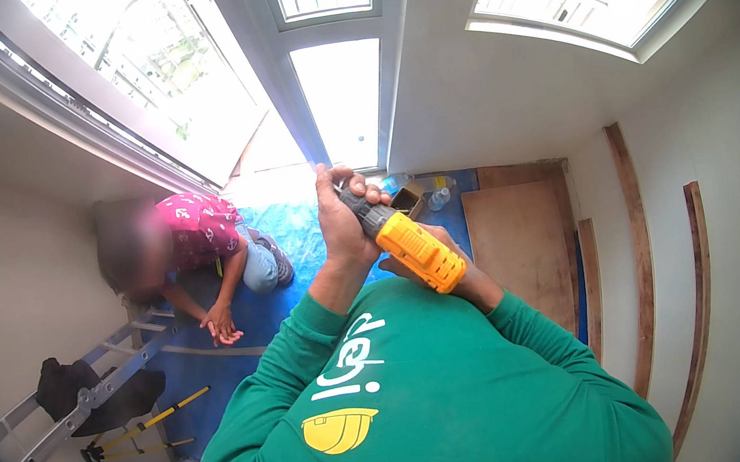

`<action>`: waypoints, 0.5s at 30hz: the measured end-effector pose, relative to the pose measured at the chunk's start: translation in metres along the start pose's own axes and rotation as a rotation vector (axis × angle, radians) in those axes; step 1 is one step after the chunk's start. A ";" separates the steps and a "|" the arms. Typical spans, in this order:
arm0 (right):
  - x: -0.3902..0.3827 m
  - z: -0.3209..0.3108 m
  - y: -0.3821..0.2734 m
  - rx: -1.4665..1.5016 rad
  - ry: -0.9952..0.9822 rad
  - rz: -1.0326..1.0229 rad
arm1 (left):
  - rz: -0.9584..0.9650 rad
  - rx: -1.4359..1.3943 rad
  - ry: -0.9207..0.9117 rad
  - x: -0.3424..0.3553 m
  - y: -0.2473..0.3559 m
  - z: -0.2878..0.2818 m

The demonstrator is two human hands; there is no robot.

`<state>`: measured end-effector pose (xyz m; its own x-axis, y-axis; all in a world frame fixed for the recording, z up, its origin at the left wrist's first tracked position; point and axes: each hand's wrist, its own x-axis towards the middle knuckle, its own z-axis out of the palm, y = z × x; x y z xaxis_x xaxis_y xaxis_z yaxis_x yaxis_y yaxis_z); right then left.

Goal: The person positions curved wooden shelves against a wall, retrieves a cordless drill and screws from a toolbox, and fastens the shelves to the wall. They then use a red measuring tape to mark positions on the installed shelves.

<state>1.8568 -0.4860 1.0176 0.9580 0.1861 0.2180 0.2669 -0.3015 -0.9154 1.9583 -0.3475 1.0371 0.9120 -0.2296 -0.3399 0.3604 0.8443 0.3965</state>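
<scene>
A yellow and black power drill [410, 239] is held in front of my chest, its nose pointing up and away. My left hand [339, 216] is wrapped around the dark front end of the drill near the chuck. My right hand [437, 264] sits under the yellow body, mostly hidden by it, gripping the handle. Both green sleeves come up from the lower edge.
Another person in a red patterned top [198, 233] crouches on the blue floor sheet [292, 223] at left, hands on the floor. A folded aluminium ladder [89, 397] and yellow-handled tools [146, 427] lie lower left. Wooden boards [520, 242] and trim strips [636, 249] stand right.
</scene>
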 end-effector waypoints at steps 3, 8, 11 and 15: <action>0.010 0.004 0.014 -0.032 0.010 0.119 | -0.015 0.048 -0.057 0.008 0.002 0.009; 0.018 0.006 0.032 -0.062 0.079 0.066 | -0.042 0.053 -0.113 0.017 0.004 0.017; 0.017 0.007 0.034 -0.023 0.102 0.087 | -0.049 0.070 -0.120 0.018 0.005 0.018; 0.014 0.009 0.032 -0.018 0.110 0.091 | -0.055 0.098 -0.119 0.015 0.005 0.019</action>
<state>1.8778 -0.4845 0.9879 0.9838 0.0542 0.1710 0.1793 -0.3298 -0.9269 1.9781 -0.3554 1.0499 0.9051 -0.3347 -0.2624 0.4224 0.7790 0.4634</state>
